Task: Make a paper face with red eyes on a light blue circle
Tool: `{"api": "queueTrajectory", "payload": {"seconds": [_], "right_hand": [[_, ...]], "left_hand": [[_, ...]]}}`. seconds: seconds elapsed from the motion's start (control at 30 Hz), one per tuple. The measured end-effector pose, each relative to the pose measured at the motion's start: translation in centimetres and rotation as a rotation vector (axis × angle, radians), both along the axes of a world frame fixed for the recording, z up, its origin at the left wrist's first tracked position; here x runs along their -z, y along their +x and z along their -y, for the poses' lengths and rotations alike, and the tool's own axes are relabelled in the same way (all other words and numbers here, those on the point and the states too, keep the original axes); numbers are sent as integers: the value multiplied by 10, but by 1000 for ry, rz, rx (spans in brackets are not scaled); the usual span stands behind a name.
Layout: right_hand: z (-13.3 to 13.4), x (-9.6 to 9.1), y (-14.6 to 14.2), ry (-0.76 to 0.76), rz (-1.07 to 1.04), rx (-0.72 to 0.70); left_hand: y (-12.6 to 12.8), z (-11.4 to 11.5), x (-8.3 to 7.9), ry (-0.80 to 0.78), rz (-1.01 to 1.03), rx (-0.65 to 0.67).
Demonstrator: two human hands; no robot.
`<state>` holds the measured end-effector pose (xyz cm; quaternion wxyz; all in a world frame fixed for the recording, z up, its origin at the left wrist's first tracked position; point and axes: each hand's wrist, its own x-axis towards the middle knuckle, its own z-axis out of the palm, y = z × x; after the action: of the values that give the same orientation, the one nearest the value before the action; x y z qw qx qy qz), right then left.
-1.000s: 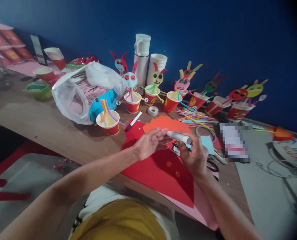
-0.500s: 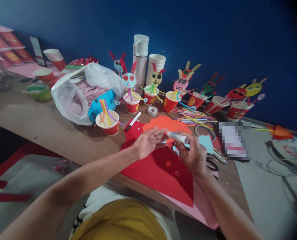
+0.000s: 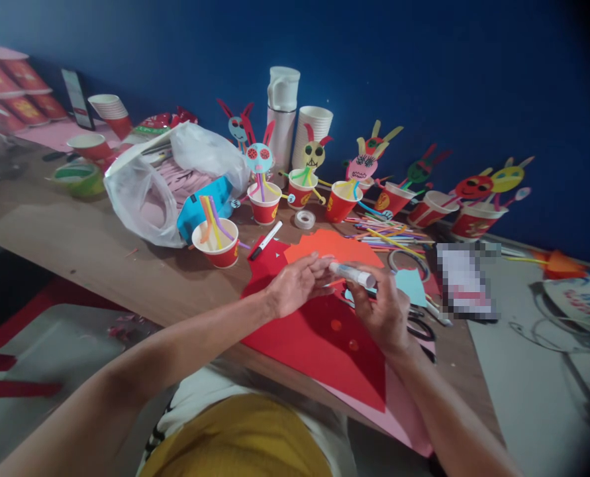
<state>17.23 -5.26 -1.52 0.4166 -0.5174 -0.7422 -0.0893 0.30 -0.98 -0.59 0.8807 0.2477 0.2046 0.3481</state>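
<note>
My right hand grips a white glue stick held sideways, its tip pointing left. My left hand is curled with its fingertips pinched right at that tip; what they hold is too small to make out. Both hands hover above a red paper sheet lying on the wooden table, with an orange sheet just beyond them. Two small red dots lie on the red sheet below my hands.
A red paper cup with coloured straws stands to the left, beside a marker and a white plastic bag. A row of cup figures lines the blue wall. Loose straws, a tape roll and scissors lie nearby.
Almost nothing: my hands stay together at the glue stick's tip, shifting only slightly.
</note>
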Motion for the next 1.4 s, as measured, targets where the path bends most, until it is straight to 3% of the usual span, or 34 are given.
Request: {"api": "queueTrajectory", "payload": {"seconds": [0.4, 0.67, 0.9, 1.17, 1.4], "right_hand": [[-6, 1, 8, 11, 7, 48], [-5, -9, 8, 101, -174, 55], [-5, -11, 3, 32, -354, 19], [-5, -11, -1, -18, -489, -6], [-7, -12, 2, -33, -539, 5]], "left_hand": [[1, 1, 4, -19, 11, 83], [-2, -4, 3, -52, -4, 64], [-2, -3, 3, 160, -252, -33], [3, 0, -1, 265, -483, -165], [-17, -8, -4, 427, -755, -138]]}}
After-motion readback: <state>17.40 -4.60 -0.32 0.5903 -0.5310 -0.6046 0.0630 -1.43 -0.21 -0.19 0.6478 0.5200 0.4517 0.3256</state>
